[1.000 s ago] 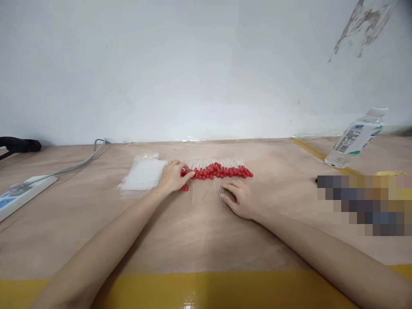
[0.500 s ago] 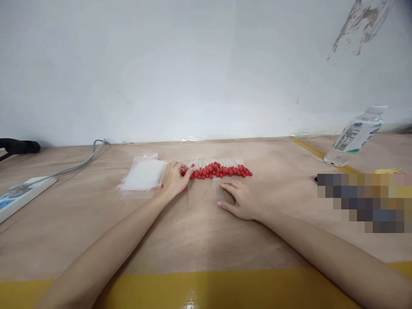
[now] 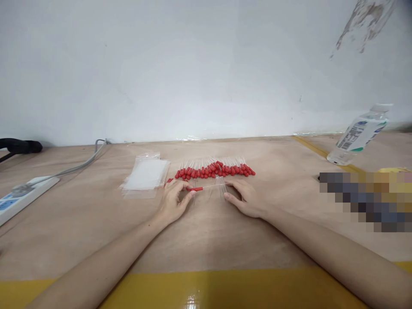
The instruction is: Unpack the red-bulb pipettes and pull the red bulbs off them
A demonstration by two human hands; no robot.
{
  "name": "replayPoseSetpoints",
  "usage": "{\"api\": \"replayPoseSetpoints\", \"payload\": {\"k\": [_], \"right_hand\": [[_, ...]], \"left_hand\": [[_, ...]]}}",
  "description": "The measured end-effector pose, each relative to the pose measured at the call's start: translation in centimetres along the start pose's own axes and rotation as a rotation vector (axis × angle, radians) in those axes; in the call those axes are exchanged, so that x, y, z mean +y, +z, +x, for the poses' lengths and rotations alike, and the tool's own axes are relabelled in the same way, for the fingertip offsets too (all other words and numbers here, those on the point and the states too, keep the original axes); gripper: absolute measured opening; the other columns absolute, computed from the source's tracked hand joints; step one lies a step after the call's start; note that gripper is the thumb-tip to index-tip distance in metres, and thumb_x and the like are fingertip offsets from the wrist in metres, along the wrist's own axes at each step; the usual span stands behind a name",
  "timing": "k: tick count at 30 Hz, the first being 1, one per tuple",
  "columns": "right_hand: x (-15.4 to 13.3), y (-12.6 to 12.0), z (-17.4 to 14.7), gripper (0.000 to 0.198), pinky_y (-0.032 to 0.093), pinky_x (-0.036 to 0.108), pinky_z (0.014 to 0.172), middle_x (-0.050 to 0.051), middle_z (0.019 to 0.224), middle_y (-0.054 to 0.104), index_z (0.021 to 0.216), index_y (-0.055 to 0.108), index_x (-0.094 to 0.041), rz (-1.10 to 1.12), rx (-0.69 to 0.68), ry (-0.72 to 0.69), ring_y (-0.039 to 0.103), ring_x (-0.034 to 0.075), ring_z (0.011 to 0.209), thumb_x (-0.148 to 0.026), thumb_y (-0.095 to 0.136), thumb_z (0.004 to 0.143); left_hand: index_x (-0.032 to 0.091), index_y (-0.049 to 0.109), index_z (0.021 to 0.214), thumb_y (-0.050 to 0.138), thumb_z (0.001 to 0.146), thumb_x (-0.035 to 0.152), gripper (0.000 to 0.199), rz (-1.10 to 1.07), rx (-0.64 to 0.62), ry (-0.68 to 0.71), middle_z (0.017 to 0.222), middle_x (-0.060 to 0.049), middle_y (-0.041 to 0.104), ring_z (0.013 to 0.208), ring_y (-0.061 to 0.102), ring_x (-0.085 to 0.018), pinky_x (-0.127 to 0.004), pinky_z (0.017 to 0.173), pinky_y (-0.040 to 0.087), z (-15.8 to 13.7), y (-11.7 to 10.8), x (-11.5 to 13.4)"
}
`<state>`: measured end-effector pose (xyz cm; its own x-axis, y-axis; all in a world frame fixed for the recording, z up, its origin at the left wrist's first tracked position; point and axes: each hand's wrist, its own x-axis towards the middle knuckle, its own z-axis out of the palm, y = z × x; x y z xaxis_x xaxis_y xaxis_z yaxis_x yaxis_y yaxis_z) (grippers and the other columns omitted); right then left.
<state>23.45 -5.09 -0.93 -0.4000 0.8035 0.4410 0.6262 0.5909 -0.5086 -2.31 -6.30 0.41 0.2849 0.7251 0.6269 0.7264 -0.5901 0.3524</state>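
Note:
A red rubber bulb (image 3: 197, 189) is pinched between the thumb and fingers of my left hand (image 3: 172, 199). A thin clear tube (image 3: 212, 186) runs from the bulb's right end to the fingertips of my right hand (image 3: 244, 197), which close around its far end. Several loose clear tubes (image 3: 220, 182) lie beside my right fingertips. Behind both hands stretches a row of droppers with red bulbs (image 3: 206, 172), their clear tubes toward the wall. A few loose red bulbs (image 3: 168, 182) lie by my left hand, partly covered by it.
A stack of clear zip bags (image 3: 146, 175) lies left of the droppers. Farther left are a white power strip (image 3: 35, 195) and a grey cable (image 3: 80, 165). A tilted-looking plastic bottle (image 3: 358, 135) stands at right, behind a blurred-out patch.
My left hand has moved from the row's left end toward me, and now holds a red bulb in line with a clear tube. My right hand has shifted only slightly.

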Motion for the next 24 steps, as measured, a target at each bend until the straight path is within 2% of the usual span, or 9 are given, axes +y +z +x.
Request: {"api": "replayPoseSetpoints", "payload": {"k": [3, 5, 12, 16, 20, 22, 24], "right_hand": [[0.3, -0.2, 0.1, 0.039, 0.041, 0.040, 0.089, 0.009, 0.114, 0.057, 0.116, 0.049, -0.018, 0.123, 0.097, 0.100, 0.052, 0.021, 0.104, -0.041, 0.034, 0.087], [0.4, -0.4, 0.2, 0.038, 0.042, 0.038, 0.088, 0.008, 0.113, 0.057, 0.115, 0.050, -0.019, 0.169, 0.149, 0.083, 0.052, 0.020, 0.104, -0.039, 0.031, 0.089], [-0.5, 0.0, 0.2, 0.031, 0.039, 0.042, 0.091, 0.008, 0.111, 0.057, 0.110, 0.055, -0.021, -0.116, 0.139, -0.369, 0.048, 0.021, 0.107, -0.035, 0.049, 0.083], [-0.7, 0.6, 0.4, 0.020, 0.042, 0.040, 0.087, 0.005, 0.097, 0.064, 0.097, 0.061, -0.021, -0.166, 0.141, -0.455, 0.051, 0.019, 0.100, -0.026, 0.047, 0.085], [-1.0, 0.8, 0.2, 0.018, 0.044, 0.037, 0.085, 0.004, 0.096, 0.064, 0.097, 0.060, -0.019, -0.143, 0.137, -0.520, 0.052, 0.019, 0.099, -0.022, 0.048, 0.084], [-1.3, 0.8, 0.1, 0.019, 0.045, 0.036, 0.085, 0.005, 0.097, 0.064, 0.099, 0.060, -0.019, -0.125, 0.129, -0.547, 0.053, 0.018, 0.098, -0.021, 0.048, 0.084], [-1.4, 0.9, 0.0, 0.020, 0.046, 0.036, 0.085, 0.005, 0.098, 0.063, 0.101, 0.059, -0.019, -0.109, 0.117, -0.551, 0.054, 0.017, 0.097, -0.023, 0.048, 0.084]], "left_hand": [[0.019, 0.056, 0.082, 0.051, 0.081, 0.030, 0.012, -0.011, -0.022, 0.024, 0.080, -0.002, 0.061, 0.079, 0.052, -0.017, -0.034, 0.078, 0.038, 0.1, 0.0, 0.0], [0.019, 0.056, 0.082, 0.051, 0.081, 0.031, 0.013, -0.011, -0.033, 0.029, 0.081, -0.002, 0.062, 0.079, 0.051, -0.017, -0.035, 0.079, 0.038, 0.1, 0.0, 0.1], [0.020, 0.057, 0.082, 0.053, 0.081, 0.031, 0.011, -0.053, -0.046, 0.098, 0.083, -0.002, 0.063, 0.079, 0.052, -0.017, -0.035, 0.077, 0.039, -0.2, 0.4, 1.2], [0.020, 0.057, 0.086, 0.053, 0.081, 0.029, 0.012, -0.094, -0.074, 0.136, 0.087, -0.003, 0.063, 0.082, 0.053, -0.017, -0.034, 0.079, 0.041, -0.3, 0.4, 2.0], [0.019, 0.053, 0.109, 0.058, 0.076, 0.035, 0.037, -0.029, -0.147, 0.253, 0.108, -0.007, 0.060, 0.103, 0.049, -0.022, -0.039, 0.090, 0.038, -0.1, 0.7, 2.7], [0.020, 0.055, 0.108, 0.055, 0.080, 0.032, 0.030, -0.005, -0.160, 0.318, 0.107, -0.005, 0.062, 0.104, 0.050, -0.020, -0.038, 0.090, 0.037, 0.0, 1.1, 2.8], [0.020, 0.059, 0.099, 0.051, 0.083, 0.025, 0.018, 0.004, -0.127, 0.361, 0.097, -0.003, 0.066, 0.096, 0.054, -0.018, -0.035, 0.086, 0.039, 0.0, 1.6, 2.9]]}}
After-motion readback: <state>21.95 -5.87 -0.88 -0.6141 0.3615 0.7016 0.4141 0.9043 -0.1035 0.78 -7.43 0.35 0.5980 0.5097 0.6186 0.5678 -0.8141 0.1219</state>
